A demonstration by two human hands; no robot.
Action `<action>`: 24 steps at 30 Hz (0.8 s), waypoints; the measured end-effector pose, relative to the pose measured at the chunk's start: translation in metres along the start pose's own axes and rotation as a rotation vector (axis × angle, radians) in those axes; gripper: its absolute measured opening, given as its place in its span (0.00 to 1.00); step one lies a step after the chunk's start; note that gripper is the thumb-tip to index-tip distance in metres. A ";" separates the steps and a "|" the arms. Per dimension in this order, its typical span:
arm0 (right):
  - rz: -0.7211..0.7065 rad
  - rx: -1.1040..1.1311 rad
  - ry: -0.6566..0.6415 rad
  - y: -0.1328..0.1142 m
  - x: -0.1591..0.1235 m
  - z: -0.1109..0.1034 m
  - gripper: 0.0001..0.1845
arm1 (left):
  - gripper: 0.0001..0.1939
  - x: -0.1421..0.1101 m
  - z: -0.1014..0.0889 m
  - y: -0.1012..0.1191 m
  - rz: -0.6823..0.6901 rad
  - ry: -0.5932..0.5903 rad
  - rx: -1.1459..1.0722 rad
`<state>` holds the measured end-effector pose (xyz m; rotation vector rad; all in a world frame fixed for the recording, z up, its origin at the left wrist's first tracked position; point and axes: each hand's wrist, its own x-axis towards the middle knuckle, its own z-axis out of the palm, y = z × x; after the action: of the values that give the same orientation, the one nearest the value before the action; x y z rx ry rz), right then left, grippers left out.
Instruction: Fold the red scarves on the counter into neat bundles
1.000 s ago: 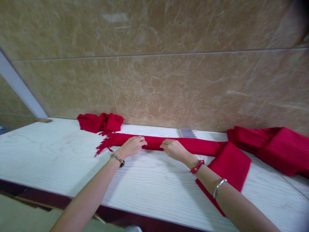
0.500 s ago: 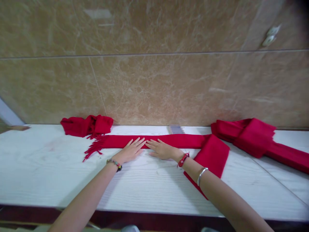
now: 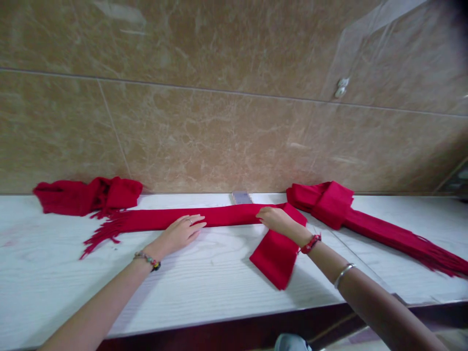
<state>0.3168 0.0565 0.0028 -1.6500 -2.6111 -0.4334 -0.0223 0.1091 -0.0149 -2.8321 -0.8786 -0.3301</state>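
Observation:
A long red scarf lies folded into a narrow strip on the white tabletop, its fringe spread at the left end. Toward the right it turns at an angle, and a wider folded part slants to the front. My left hand rests flat on the strip's middle, fingers stretched out. With its fingers curled together, my right hand grips the scarf beside the bend. Its palm side is hidden, as is part of the scarf under it.
Another crumpled red scarf sits at the back left against the tiled wall. A folded red scarf with a fringed tail lies at the right. A small pixelated item stands by the wall. The white table ends at a front edge.
My right hand has moved right along the scarf, from flat beside my left hand to curled near the bend. The slanted end lies differently. The view has shifted right and tilted.

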 end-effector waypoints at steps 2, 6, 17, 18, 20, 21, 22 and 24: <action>0.000 -0.045 -0.016 0.001 -0.007 0.007 0.12 | 0.16 0.011 0.001 0.011 0.019 0.030 0.017; 0.012 -0.071 -0.008 -0.001 -0.010 0.016 0.12 | 0.14 0.047 0.005 0.036 0.009 0.079 0.095; 0.019 0.064 0.093 0.010 -0.012 0.014 0.16 | 0.05 0.095 0.016 0.069 0.113 0.109 0.217; 0.029 0.077 0.102 0.010 -0.013 0.013 0.15 | 0.06 0.094 0.016 0.068 0.118 0.121 0.228; 0.052 0.102 0.124 0.011 -0.015 0.012 0.15 | 0.07 0.092 0.015 0.069 0.123 0.128 0.246; 0.052 0.113 0.128 0.011 -0.016 0.011 0.14 | 0.07 0.092 0.014 0.069 0.130 0.120 0.251; 0.041 0.124 0.121 0.011 -0.016 0.011 0.14 | 0.06 0.093 0.014 0.070 0.144 0.106 0.250; -0.008 0.134 0.079 0.010 -0.018 0.012 0.13 | 0.05 0.094 0.014 0.071 0.173 0.077 0.228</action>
<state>0.3355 0.0478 -0.0091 -1.5491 -2.5300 -0.3095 0.0960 0.1046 -0.0107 -2.6416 -0.6080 -0.2928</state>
